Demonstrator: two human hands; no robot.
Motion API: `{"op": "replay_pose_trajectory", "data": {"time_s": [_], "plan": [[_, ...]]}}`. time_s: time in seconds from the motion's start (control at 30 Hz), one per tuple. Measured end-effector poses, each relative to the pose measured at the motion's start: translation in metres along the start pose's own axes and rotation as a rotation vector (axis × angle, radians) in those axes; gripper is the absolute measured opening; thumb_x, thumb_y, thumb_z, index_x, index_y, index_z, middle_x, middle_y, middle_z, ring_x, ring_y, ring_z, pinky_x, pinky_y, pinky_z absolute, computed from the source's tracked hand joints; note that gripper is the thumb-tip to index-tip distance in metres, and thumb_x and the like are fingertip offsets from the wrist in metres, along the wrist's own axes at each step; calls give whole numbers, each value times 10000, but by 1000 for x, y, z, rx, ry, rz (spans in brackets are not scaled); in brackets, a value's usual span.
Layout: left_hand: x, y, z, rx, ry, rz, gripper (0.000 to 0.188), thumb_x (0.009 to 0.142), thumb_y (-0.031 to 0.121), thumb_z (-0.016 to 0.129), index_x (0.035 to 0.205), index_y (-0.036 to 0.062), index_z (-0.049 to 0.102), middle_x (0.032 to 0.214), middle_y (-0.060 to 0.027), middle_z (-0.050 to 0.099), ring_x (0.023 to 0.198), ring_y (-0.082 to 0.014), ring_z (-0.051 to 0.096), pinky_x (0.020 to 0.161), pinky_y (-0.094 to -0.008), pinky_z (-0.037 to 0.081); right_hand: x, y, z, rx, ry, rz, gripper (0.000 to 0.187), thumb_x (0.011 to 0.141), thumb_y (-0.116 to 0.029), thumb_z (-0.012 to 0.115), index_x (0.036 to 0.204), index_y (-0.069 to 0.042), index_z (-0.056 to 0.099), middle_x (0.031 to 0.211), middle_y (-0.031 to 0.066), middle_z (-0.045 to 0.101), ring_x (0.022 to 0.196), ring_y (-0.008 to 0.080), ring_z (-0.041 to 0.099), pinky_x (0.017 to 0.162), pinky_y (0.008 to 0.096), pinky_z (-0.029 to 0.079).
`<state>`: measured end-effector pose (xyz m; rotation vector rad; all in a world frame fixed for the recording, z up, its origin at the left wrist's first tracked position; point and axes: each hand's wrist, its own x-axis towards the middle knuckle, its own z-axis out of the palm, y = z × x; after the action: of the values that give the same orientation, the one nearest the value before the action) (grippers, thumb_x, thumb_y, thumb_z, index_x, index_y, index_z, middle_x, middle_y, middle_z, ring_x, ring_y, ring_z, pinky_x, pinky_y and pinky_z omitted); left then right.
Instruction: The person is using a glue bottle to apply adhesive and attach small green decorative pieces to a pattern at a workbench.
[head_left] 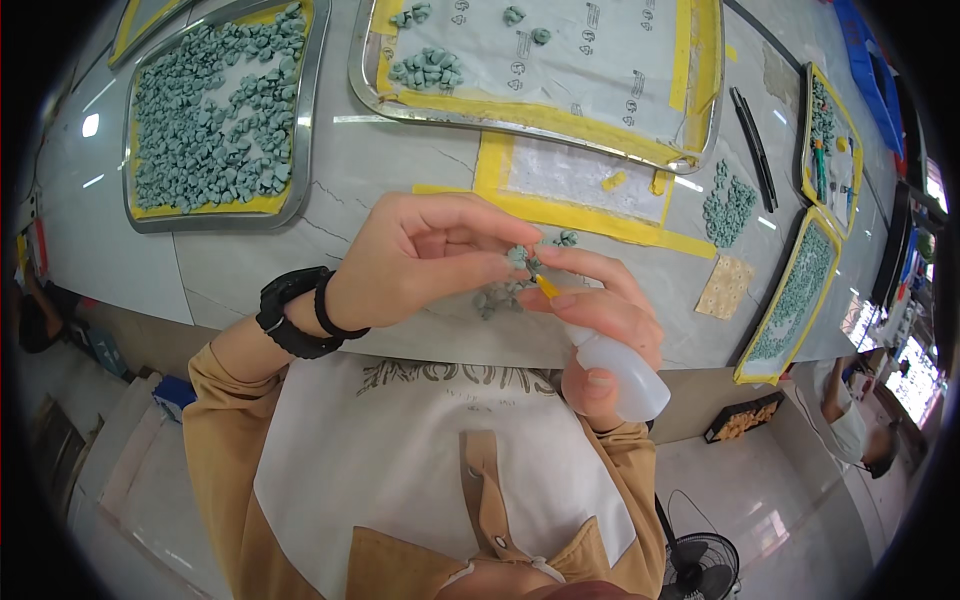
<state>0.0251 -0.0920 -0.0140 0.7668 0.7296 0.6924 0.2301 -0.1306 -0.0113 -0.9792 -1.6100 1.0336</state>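
Note:
My left hand [400, 250], with a black watch on its wrist, pinches a small grey-green piece [517, 255] between thumb and fingertips. My right hand [620, 310] is wrapped round a translucent white squeeze bottle [635, 385]. The bottle's yellow nozzle [546, 286] points up at the piece, and its dark thin tip is close to it; whether they touch I cannot tell. On the table just below my fingertips lies a loose group of similar grey-green pieces [492, 300], partly hidden by my right hand. Another piece [567, 238] rests just beyond my right fingers.
A metal tray [310, 120] full of grey-green pieces stands at left. A larger tray [530, 125] with few pieces is ahead. At right are a small-piece pile [730, 208], black tweezers [756, 150], a beige patterned square [725, 287] and a yellow-edged tray [745, 370].

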Motion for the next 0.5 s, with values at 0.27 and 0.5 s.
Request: {"op": "replay_pose_trajectory", "data": {"time_s": [0.27, 0.5], "plan": [[0, 0, 0, 2, 0, 0, 281, 836, -79, 562, 1114, -54, 598, 1080, -110, 579, 948, -156, 601, 825, -280, 508, 1, -2, 3, -3, 22, 30, 426, 911, -405, 483, 911, 0, 614, 807, 125, 678, 947, 352, 634, 698, 384, 513], [-1, -2, -1, -23, 5, -26, 269, 858, -56, 548, 1124, -55, 588, 1081, -105, 578, 933, -139, 603, 850, -293, 525, -5, 0, -2, 65, -53, 85, 588, 893, -577, 449, 975, -6, 561, 993, 289, 591, 972, 376, 608, 660, 423, 594]]}}
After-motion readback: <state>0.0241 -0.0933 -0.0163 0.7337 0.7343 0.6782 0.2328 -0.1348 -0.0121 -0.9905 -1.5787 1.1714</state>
